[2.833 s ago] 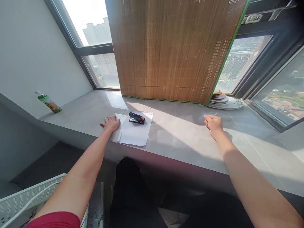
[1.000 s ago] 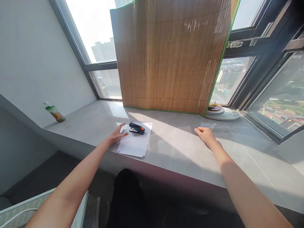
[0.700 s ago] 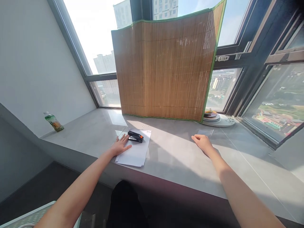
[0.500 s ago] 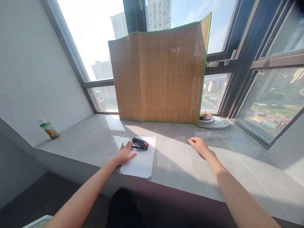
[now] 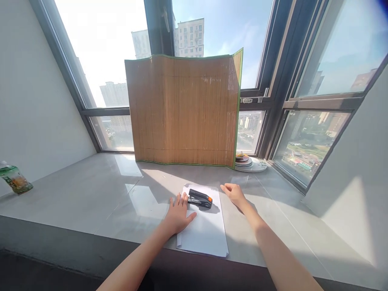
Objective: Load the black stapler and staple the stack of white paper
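White paper sheets (image 5: 206,232) lie on the grey sill, one lower corner slightly curled. On them rests a black stapler (image 5: 200,198) with an orange tip. My left hand (image 5: 178,216) lies spread on the left edge of the paper, fingertips beside the stapler's left end. Just right of the paper's upper right corner, my right hand (image 5: 235,195) is closed near the sill surface; whatever its curled fingers hold, if anything, is hidden.
A brown bamboo mat (image 5: 184,113) with green edging stands against the window. Stacked plates (image 5: 253,165) sit at its right foot. A green-labelled bottle (image 5: 16,180) stands at the far left. The sill's front edge runs below the paper.
The view has shifted. The paper, stapler and my left hand have moved right along the sill, nearer to my right hand, with my left hand still spread on the paper.
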Tool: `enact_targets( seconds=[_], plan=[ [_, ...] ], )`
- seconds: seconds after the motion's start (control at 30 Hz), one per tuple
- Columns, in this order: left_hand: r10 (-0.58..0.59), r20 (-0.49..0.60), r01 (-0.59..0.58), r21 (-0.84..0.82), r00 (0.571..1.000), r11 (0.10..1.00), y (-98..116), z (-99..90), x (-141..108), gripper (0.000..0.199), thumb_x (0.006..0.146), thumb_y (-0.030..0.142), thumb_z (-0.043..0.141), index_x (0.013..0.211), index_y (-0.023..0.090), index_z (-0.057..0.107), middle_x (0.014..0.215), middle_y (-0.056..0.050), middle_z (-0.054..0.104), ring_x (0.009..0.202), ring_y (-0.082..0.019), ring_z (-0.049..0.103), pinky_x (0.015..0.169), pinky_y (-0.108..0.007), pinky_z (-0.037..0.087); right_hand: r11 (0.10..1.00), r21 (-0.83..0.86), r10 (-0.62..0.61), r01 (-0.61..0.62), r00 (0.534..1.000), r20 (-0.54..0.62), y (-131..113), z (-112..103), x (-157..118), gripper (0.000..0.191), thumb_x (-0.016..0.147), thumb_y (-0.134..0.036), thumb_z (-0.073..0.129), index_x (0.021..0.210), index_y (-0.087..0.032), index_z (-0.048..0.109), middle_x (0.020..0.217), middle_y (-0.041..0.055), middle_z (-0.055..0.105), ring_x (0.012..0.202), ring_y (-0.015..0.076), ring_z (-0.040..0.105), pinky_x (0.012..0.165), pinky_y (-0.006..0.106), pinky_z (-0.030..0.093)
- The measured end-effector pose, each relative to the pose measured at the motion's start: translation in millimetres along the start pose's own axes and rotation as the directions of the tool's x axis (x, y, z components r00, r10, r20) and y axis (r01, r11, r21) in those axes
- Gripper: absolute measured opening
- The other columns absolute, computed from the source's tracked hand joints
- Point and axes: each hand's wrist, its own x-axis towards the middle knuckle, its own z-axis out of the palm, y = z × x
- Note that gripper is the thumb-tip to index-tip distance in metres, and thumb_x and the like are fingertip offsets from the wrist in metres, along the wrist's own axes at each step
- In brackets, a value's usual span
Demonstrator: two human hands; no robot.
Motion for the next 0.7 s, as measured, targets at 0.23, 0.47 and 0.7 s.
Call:
enact_targets(
  seconds=[0.23,0.47,0.7],
  plan=[
    [-0.023,-0.065,0.023,0.003,0.998,1.0,1.6,12.0,2.0,0.085,0.105,0.068,0.043,0.168,0.011,0.047,0.173,-0.023,0.041,0.16,-0.05,0.034,0.126,-0.072,0.03,0.973,0.112,-0.227,0.203,0.929,0.292,-32.1,7.0,-11.7,0.049,0.085,-0.067,0.076,0.108,-0.024,0.068,0.098,0.0029,0.066,0.082,0.0192,0.055,0.075,0.032,0.047],
    [-0.033,-0.12,0.032,-0.016,0.992,0.999,1.6,15.7,2.1,0.083,0.104,0.068,0.046,0.168,0.014,0.048,0.171,-0.023,0.043,0.16,-0.049,0.036,0.126,-0.069,0.031,0.961,0.13,-0.277,0.245,0.861,0.427,-46.1,33.3,-20.2,0.028,0.089,-0.033,0.076,0.115,-0.023,0.073,0.105,0.0047,0.071,0.093,0.0226,0.062,0.083,0.035,0.05],
    [-0.07,-0.098,0.065,-0.056,0.993,0.996,4.6,10.4,0.8,0.082,0.103,0.068,0.049,0.166,0.016,0.051,0.171,-0.022,0.045,0.16,-0.048,0.036,0.128,-0.068,0.03,0.965,0.112,-0.26,0.236,0.899,0.353,-45.6,29.5,-17.7,0.026,0.088,-0.026,0.068,0.112,-0.022,0.079,0.1,0.0068,0.073,0.099,0.0262,0.061,0.09,0.04,0.05]
  ],
)
